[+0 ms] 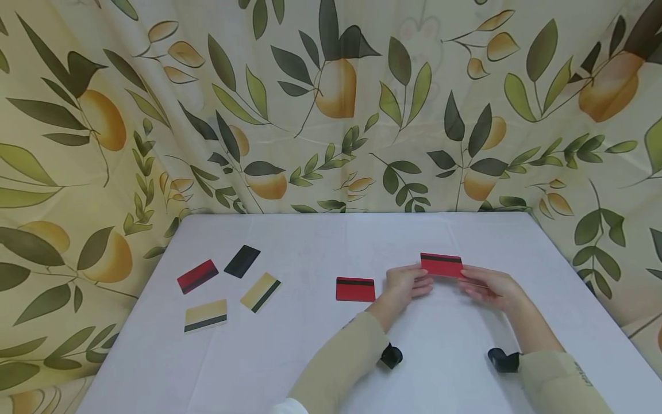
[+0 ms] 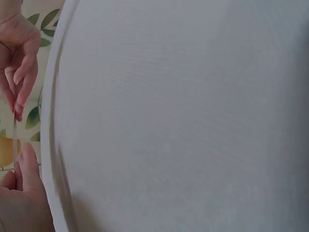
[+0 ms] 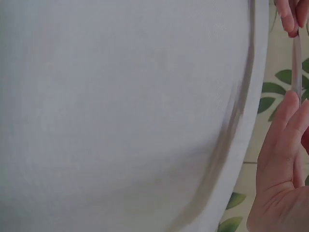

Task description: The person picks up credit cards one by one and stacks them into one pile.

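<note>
A red card [image 1: 441, 266] with a black stripe is held up between both hands over the right part of the table. The left hand [image 1: 405, 284] pinches its left end, and the right hand [image 1: 488, 287] pinches its right end. Seen edge-on, the card [image 3: 296, 63] is a thin strip between the fingertips in the right wrist view. The left wrist view also shows the left hand [image 2: 24, 193] below and the right hand [image 2: 18, 58] above, gripping opposite ends. Left of the left hand, a second red striped card [image 1: 355, 290] lies flat.
On the table's left side lie a dark red card [image 1: 197, 276], a black card [image 1: 242, 261] and two gold cards with dark stripes, one gold card [image 1: 206, 315] nearer the front edge. A white cloth [image 1: 289, 368] covers the table. Behind hangs a leaf-and-fruit patterned curtain [image 1: 331, 144].
</note>
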Tool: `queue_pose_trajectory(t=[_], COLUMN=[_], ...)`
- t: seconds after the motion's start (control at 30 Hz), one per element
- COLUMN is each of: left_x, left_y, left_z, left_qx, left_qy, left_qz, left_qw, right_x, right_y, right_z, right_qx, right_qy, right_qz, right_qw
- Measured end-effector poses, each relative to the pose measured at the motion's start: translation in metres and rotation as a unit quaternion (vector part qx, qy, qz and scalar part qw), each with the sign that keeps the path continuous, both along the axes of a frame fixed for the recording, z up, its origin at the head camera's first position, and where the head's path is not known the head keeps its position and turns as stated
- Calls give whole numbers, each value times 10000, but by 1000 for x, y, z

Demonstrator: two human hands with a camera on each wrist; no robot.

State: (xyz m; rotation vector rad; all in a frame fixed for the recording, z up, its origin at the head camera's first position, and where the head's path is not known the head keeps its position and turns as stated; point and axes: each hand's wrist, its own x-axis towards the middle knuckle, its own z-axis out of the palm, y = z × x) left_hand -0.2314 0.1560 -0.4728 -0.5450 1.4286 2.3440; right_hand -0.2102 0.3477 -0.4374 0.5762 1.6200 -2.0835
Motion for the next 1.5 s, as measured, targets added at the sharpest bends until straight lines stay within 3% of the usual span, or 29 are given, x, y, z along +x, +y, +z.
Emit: queue_pose_trajectory(t=[0.4, 0.6, 0.87, 1.2, 1.5], left_x=[-1, -1, 1, 8, 16], left_y=[-26, -42, -68, -96, -122], left_z=[6, 6, 6, -1, -3], left_qx=[222, 294, 164, 62, -58], left_qy=[-47, -4, 97, 143, 149], left_qz=[10, -17, -171, -190, -193], left_qw=[9997, 9996, 9997, 9997, 9997], right_x=[3, 4, 4, 6, 8], right_y=[-31, -48, -70, -96, -119], right_z=[11, 12, 13, 8, 2], right_qx=[398, 839, 1045, 1016, 909], right_qy=[56, 161, 170, 356, 254], right_qz=[-432, -332, -289, -146, -95], right_qw=[9983, 9958, 9940, 9941, 9955])
